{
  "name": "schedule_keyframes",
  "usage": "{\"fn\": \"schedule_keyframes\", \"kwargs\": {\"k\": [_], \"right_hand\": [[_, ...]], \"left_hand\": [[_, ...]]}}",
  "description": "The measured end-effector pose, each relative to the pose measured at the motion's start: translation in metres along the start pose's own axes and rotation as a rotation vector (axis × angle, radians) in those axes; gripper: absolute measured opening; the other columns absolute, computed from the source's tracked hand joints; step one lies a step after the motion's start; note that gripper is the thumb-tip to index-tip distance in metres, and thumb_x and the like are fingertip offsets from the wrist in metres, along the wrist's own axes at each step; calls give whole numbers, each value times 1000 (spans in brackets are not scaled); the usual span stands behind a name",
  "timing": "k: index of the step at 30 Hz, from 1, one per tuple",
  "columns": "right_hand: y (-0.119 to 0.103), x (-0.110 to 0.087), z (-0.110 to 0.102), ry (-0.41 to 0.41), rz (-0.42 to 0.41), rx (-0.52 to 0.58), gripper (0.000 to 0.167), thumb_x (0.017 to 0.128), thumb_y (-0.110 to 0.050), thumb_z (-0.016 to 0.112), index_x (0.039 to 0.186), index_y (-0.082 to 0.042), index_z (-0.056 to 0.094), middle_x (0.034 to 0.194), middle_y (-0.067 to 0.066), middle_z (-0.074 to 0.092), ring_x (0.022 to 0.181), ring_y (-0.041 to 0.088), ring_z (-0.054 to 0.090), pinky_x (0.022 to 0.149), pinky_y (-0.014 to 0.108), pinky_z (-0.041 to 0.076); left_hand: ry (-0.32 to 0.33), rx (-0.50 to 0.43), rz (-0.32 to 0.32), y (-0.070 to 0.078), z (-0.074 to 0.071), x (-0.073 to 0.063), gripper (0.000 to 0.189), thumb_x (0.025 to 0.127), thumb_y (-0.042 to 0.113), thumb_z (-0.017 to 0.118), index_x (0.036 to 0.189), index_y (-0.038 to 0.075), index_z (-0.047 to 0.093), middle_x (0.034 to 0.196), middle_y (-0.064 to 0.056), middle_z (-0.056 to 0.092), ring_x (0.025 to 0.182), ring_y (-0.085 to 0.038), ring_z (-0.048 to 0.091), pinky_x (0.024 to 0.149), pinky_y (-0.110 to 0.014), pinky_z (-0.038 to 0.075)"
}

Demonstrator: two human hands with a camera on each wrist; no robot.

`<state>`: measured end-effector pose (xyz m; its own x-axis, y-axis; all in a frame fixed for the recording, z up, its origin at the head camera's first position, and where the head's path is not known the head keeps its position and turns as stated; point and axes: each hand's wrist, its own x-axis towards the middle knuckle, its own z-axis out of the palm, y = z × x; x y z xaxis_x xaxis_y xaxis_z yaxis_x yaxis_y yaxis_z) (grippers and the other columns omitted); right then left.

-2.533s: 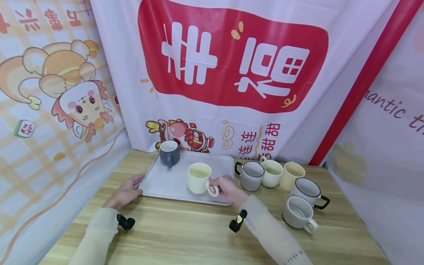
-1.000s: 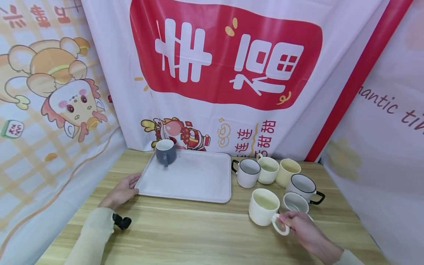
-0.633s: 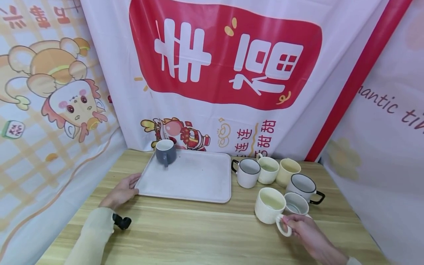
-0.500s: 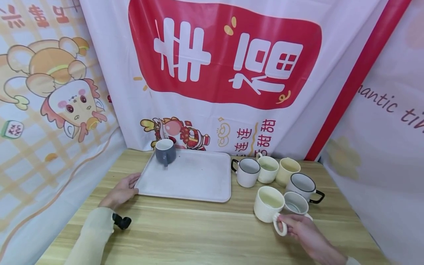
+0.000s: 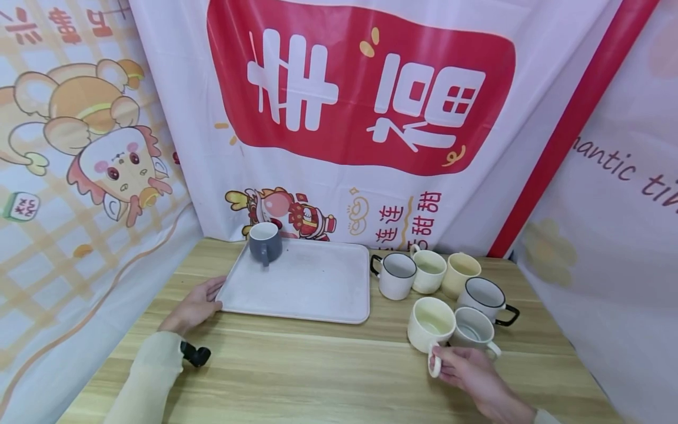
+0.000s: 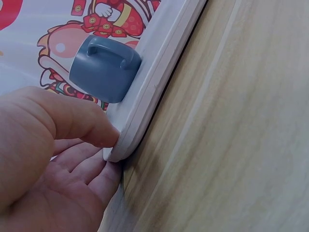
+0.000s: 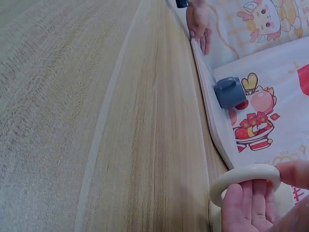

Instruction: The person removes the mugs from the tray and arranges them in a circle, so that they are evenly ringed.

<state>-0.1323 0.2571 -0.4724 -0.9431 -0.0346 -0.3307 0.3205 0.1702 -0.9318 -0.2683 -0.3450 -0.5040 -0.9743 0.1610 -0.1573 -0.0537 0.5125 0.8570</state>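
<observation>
In the head view my right hand pinches the ring handle of a cream mug, which stands upright right of the tray and close beside a pale grey mug. The right wrist view shows the thumb and fingers on that handle. My left hand holds the left front corner of a light grey rectangular tray. In the left wrist view its thumb lies on the rim, with the fingers at the underside. A dark blue-grey mug stands at the tray's back left corner.
Right of the tray stand a white mug with a black rim, a pale green-cream mug, a yellow mug and another black-rimmed mug. A printed cloth hangs behind the wooden table.
My right hand has carried the cream mug off the tray to the right, beside the pale grey mug. Lately its handle has swung slightly left. My left hand has stayed at the tray corner.
</observation>
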Motion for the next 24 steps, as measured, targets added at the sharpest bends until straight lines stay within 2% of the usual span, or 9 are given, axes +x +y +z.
{"fn": "schedule_keyframes", "kwargs": {"k": [6,9,14,18,20,24], "right_hand": [[-1,2,2,14,11,25,38,104,-27,67,116,8,71,99,5,79,92,14,75,84,24,67],[-3,3,1,40,3,-24,43,103,-30,68,117,10,70,99,8,79,92,16,75,83,27,68],[-11,4,-5,153,-56,-299,44,99,-40,73,110,2,75,91,6,78,84,17,75,74,29,68],[-25,2,-12,192,-145,-520,34,95,-41,77,102,-8,79,84,2,76,76,11,68,63,22,56],[-34,0,-13,196,-198,-583,30,94,-40,78,100,-11,80,84,0,75,76,8,64,63,20,51],[-54,-3,-6,195,-333,-624,27,91,-36,82,103,-11,80,91,-2,78,81,4,66,71,18,56]], "left_hand": [[0,7,-1,-1,0,1,74,102,-6,47,166,-7,9,173,-33,10,159,-54,18,131,-62,24],[-1,14,6,-1,-1,1,74,102,-7,47,166,-8,9,173,-33,10,159,-54,17,131,-62,24],[-1,16,5,0,-2,1,74,101,-7,46,166,-8,9,173,-34,10,159,-54,16,131,-62,23],[-1,14,7,0,-2,1,74,102,-7,46,165,-8,10,173,-34,10,159,-54,17,131,-62,23],[0,12,8,0,-2,1,73,102,-6,46,165,-8,10,173,-34,10,159,-54,17,131,-62,23],[-3,16,12,-1,-1,2,74,102,-6,47,165,-9,10,172,-35,11,158,-55,18,131,-63,25]]}}
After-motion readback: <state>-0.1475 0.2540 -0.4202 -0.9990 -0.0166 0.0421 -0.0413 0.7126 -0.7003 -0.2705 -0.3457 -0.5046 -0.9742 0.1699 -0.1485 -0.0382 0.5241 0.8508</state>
